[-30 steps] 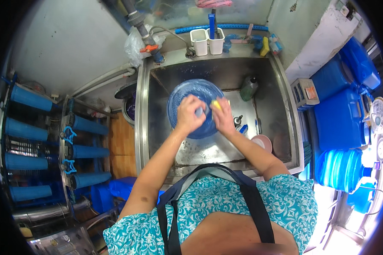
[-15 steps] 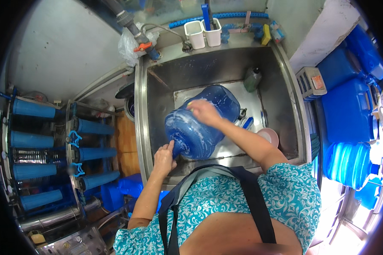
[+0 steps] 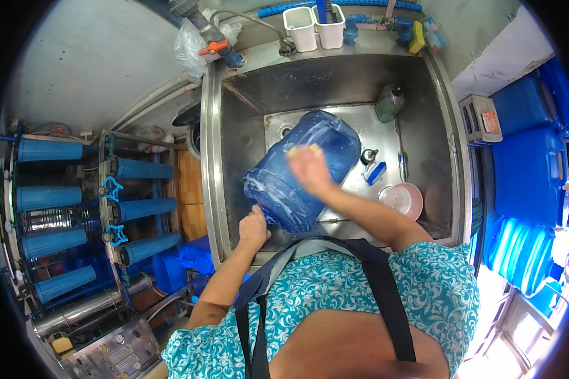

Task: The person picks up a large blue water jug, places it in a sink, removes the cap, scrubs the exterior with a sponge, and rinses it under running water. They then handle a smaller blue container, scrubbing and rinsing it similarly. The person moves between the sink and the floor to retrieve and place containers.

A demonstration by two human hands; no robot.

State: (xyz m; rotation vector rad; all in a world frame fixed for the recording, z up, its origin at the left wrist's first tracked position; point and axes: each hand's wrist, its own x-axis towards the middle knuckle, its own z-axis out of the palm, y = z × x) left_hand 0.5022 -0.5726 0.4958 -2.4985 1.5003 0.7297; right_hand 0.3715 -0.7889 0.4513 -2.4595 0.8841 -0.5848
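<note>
A large blue water jug (image 3: 269,180), streaked with white suds, lies on its side in the steel sink (image 3: 234,95). My left hand (image 3: 254,227) is closed around its neck at the near-left end. On the jug's upper side rests my right hand (image 3: 308,169), somewhat blurred, with yellow edges of a sponge (image 3: 313,148) showing at the fingers. Most of that sponge is hidden under the hand. To the jug's right on the sink floor are a blue-and-white brush (image 3: 375,172), a small dark-capped item (image 3: 368,156) and a pink bowl (image 3: 401,201).
A green bottle (image 3: 389,104) stands in the sink's far right corner. Two white containers (image 3: 299,30), blue pipes and a yellow sponge (image 3: 417,38) sit along the back ledge. Blue filter housings (image 3: 145,209) fill the left side; blue jugs (image 3: 530,174) are stacked at right.
My right hand has slid a little to the right and nearer along the jug. The jug has turned slightly, its side now showing longer suds streaks. My left hand stays at the neck.
</note>
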